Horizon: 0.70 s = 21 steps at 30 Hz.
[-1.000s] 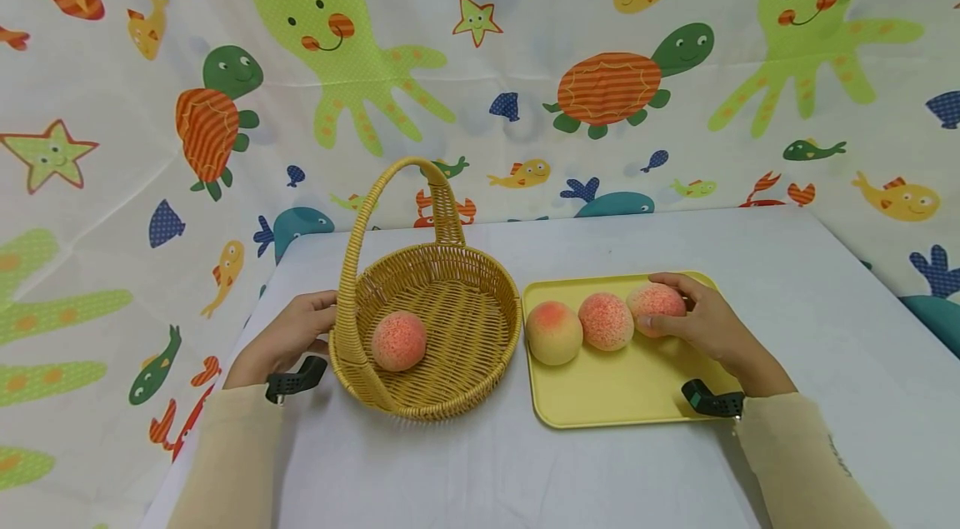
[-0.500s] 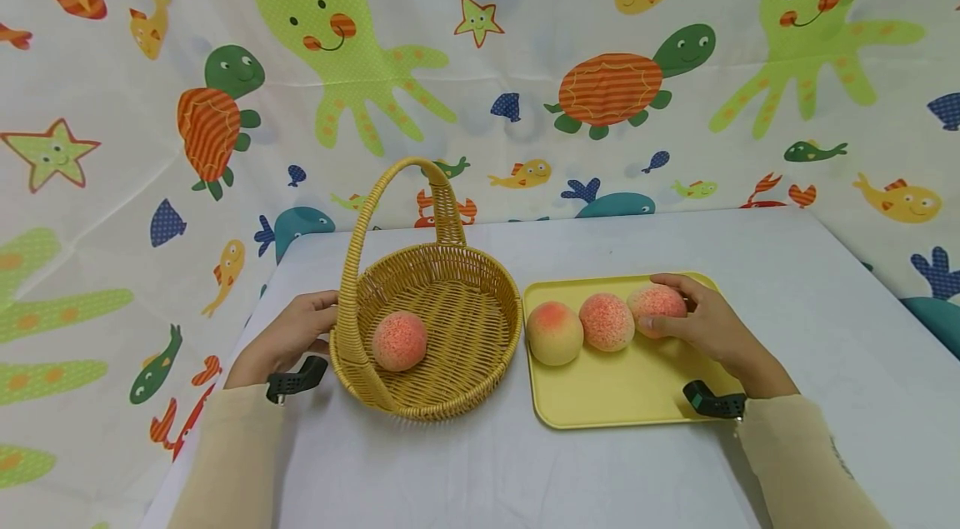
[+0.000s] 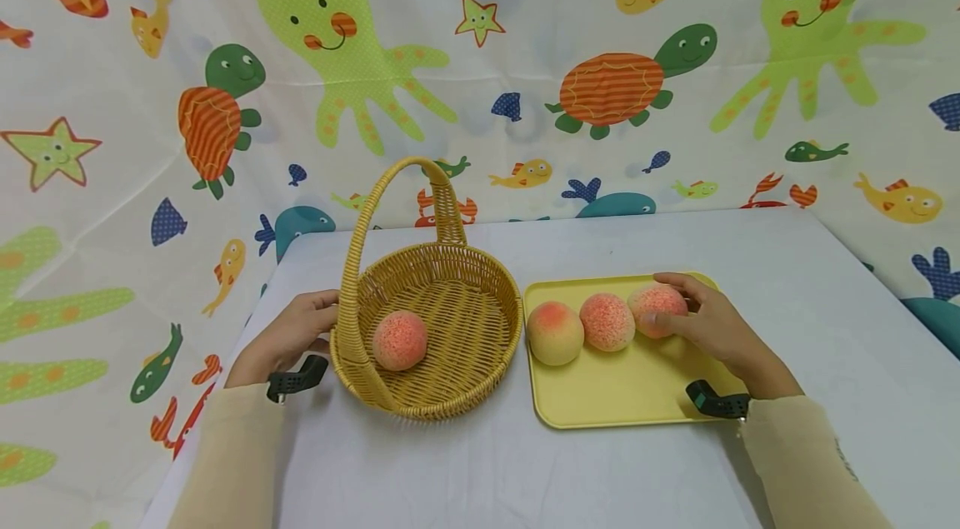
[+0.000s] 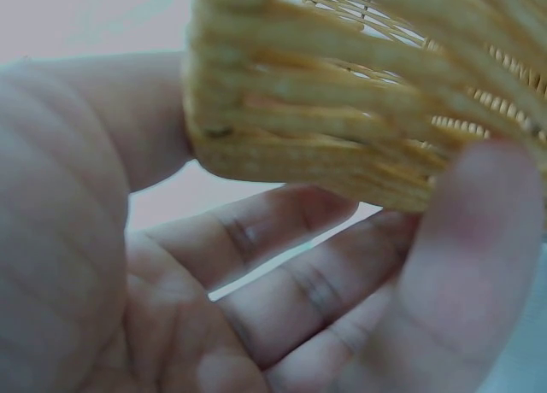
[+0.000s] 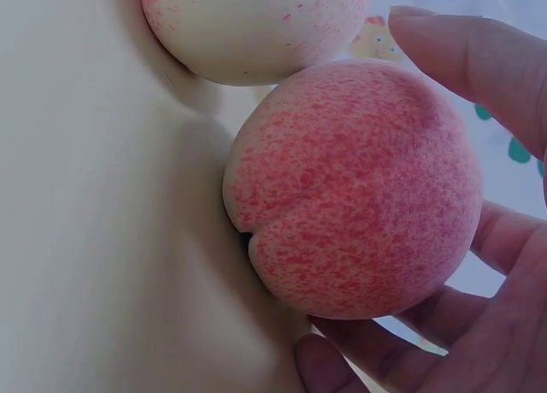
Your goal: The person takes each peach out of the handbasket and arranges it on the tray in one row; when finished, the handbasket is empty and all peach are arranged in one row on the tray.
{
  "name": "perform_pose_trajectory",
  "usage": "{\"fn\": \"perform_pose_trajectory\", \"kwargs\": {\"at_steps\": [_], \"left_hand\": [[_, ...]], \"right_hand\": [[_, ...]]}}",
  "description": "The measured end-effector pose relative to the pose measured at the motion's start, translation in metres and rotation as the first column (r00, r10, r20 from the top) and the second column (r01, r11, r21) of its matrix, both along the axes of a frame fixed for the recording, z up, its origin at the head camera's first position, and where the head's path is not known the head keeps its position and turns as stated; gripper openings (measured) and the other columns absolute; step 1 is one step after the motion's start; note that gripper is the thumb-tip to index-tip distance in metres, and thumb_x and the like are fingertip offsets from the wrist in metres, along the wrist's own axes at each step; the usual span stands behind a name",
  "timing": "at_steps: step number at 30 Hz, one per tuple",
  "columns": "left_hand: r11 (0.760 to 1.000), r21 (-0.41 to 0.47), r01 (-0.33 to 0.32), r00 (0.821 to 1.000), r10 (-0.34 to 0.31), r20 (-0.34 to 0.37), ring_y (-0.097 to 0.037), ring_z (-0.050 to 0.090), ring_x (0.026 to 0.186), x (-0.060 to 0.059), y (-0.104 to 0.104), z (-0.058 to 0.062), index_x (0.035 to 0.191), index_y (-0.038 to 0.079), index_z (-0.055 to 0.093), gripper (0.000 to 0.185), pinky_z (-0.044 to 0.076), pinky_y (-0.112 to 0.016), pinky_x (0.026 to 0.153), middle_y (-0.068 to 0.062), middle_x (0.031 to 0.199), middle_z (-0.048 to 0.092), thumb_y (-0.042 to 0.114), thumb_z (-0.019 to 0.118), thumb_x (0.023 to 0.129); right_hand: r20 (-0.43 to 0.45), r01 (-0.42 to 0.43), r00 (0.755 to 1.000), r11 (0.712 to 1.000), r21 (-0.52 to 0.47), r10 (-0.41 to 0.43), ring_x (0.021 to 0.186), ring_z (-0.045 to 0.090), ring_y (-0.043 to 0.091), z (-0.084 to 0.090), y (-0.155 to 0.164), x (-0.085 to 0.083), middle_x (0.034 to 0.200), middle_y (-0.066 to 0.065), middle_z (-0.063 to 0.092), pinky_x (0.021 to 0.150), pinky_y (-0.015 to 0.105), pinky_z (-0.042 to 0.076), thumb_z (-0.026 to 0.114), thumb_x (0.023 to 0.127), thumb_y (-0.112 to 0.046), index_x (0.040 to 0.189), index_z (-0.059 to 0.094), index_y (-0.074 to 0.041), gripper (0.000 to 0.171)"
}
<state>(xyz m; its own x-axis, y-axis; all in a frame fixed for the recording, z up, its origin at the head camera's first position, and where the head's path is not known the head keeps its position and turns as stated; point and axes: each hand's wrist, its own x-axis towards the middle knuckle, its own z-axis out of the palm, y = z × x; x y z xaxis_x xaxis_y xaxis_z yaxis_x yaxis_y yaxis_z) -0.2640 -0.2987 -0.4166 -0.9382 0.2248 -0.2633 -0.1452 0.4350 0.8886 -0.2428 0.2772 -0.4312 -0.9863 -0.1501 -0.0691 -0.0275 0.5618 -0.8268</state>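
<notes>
A round wicker basket (image 3: 465,346) with a tall arched handle stands left of centre, one pink peach (image 3: 400,341) inside it. My left hand (image 3: 294,331) holds the basket's left side; in the left wrist view the thumb (image 4: 474,256) lies against the woven wall and the other fingers reach beneath it. On the yellow tray (image 3: 607,396) three peaches sit in a row. My right hand (image 3: 708,325) has its fingers around the rightmost pink-speckled peach (image 5: 359,196), which rests on the tray. Part of that peach is hidden by the hand in the head view.
Beside it on the tray are a speckled peach (image 3: 607,321) and a yellow peach (image 3: 555,334) with a red top. Basket and tray stand close together on a white-covered table (image 3: 480,471). A curtain (image 3: 510,179) printed with sea animals hangs behind.
</notes>
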Motion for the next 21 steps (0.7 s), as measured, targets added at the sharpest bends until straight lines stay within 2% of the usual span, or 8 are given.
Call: {"fn": "perform_pose_trajectory", "kwargs": {"at_steps": [3, 5, 8, 10, 12, 16, 21], "left_hand": [[1.0, 0.002, 0.0, 1.0, 0.0, 0.003, -0.02, 0.07, 0.094, 0.0, 0.0, 0.0, 0.14, -0.005, 0.057, 0.043, 0.063, -0.042, 0.079, -0.009, 0.11, 0.072, 0.023, 0.055, 0.107], [1.0, 0.005, 0.001, 1.0, -0.001, 0.006, -0.02, 0.07, 0.094, 0.0, 0.0, 0.0, 0.14, -0.005, 0.057, 0.043, 0.063, -0.042, 0.079, -0.011, 0.111, 0.072, 0.023, 0.055, 0.107], [1.0, 0.004, 0.005, 1.0, -0.005, 0.005, -0.02, 0.07, 0.094, 0.0, 0.0, 0.0, 0.14, -0.004, 0.057, 0.043, 0.063, -0.042, 0.079, -0.013, 0.113, 0.072, 0.024, 0.055, 0.107], [1.0, 0.005, 0.006, 1.0, -0.006, 0.004, -0.02, 0.071, 0.094, 0.0, 0.0, 0.0, 0.14, -0.004, 0.057, 0.043, 0.063, -0.042, 0.079, -0.013, 0.113, 0.072, 0.024, 0.055, 0.107], [1.0, 0.003, 0.007, 1.0, -0.007, 0.001, -0.02, 0.071, 0.093, 0.0, 0.0, 0.001, 0.139, -0.005, 0.058, 0.043, 0.063, -0.042, 0.078, -0.013, 0.112, 0.072, 0.023, 0.055, 0.107], [1.0, 0.01, 0.005, 1.0, -0.005, -0.002, -0.019, 0.071, 0.091, 0.0, 0.0, 0.001, 0.138, -0.006, 0.058, 0.042, 0.063, -0.041, 0.077, -0.012, 0.109, 0.073, 0.022, 0.055, 0.106], [1.0, 0.017, 0.009, 1.0, -0.009, -0.005, -0.018, 0.071, 0.091, 0.001, 0.0, 0.001, 0.138, -0.007, 0.057, 0.043, 0.063, -0.041, 0.077, -0.012, 0.108, 0.073, 0.022, 0.055, 0.107]], "right_hand": [[0.002, 0.008, 1.0, 1.0, -0.009, -0.008, 0.127, 0.051, 0.041, 0.001, 0.0, 0.0, 0.147, 0.027, 0.049, 0.094, 0.03, 0.048, 0.072, 0.098, -0.033, 0.158, 0.038, -0.004, 0.076], [0.0, 0.009, 1.0, 1.0, -0.022, -0.009, 0.132, 0.047, 0.045, 0.001, 0.001, 0.0, 0.151, 0.029, 0.046, 0.101, 0.044, 0.047, 0.07, 0.099, -0.031, 0.159, 0.036, -0.004, 0.075], [-0.013, 0.008, 1.0, 1.0, -0.024, -0.008, 0.14, 0.038, 0.054, 0.003, 0.004, -0.001, 0.157, 0.032, 0.039, 0.107, 0.067, 0.039, 0.067, 0.101, -0.032, 0.161, 0.033, -0.005, 0.074], [-0.033, 0.015, 0.999, 1.0, 0.0, -0.015, 0.144, 0.032, 0.058, 0.007, 0.004, -0.001, 0.159, 0.033, 0.036, 0.109, 0.076, 0.032, 0.065, 0.102, -0.035, 0.162, 0.031, -0.005, 0.075], [-0.054, 0.028, 0.998, 0.999, 0.038, -0.026, 0.146, 0.028, 0.058, 0.014, 0.002, -0.001, 0.16, 0.033, 0.033, 0.109, 0.079, 0.029, 0.065, 0.102, -0.04, 0.162, 0.03, -0.006, 0.078], [-0.101, 0.048, 0.994, 0.993, 0.107, -0.037, 0.15, 0.026, 0.054, 0.029, -0.007, -0.002, 0.163, 0.03, 0.031, 0.113, 0.076, 0.026, 0.066, 0.099, -0.05, 0.164, 0.029, -0.008, 0.085], [-0.151, 0.039, 0.988, 0.994, 0.099, -0.024, 0.152, 0.024, 0.051, 0.048, -0.031, -0.005, 0.166, 0.024, 0.029, 0.115, 0.074, 0.025, 0.069, 0.097, -0.05, 0.164, 0.029, -0.012, 0.087]]}}
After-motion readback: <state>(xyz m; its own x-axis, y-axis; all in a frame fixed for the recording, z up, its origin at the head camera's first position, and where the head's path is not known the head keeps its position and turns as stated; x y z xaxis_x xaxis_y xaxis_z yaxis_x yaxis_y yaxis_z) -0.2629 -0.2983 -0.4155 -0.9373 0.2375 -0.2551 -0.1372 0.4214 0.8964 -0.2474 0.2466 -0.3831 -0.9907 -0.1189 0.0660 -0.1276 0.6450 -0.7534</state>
